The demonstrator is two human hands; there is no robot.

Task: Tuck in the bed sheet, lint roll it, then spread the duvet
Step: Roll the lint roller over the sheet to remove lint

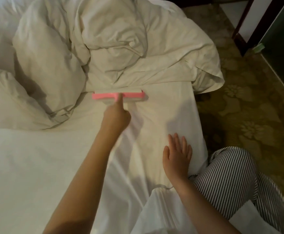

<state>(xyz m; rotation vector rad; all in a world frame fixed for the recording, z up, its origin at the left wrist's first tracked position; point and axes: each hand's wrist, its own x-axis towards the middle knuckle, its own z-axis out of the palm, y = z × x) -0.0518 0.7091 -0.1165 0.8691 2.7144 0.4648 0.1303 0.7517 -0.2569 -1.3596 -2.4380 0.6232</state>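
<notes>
Left grip (116, 115) clasps the pink roller (118, 95) by its handle, with the forefinger laid along the neck, likely to press the head flat on the sheet (36, 166). Just beyond this grip the duvet (112, 48) lies heaped, leaving the near sheet bare for rolling. The roller's head sits right at its edge. To the right and nearer the person, the right grip (177, 156) rests released, fingers straight, palm on the sheet near the bed's side, probably keeping the cloth taut.

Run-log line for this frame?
step: lint rolling | left hand: grips lint roller on bed sheet | right hand: flat on sheet | duvet: bunched
</notes>
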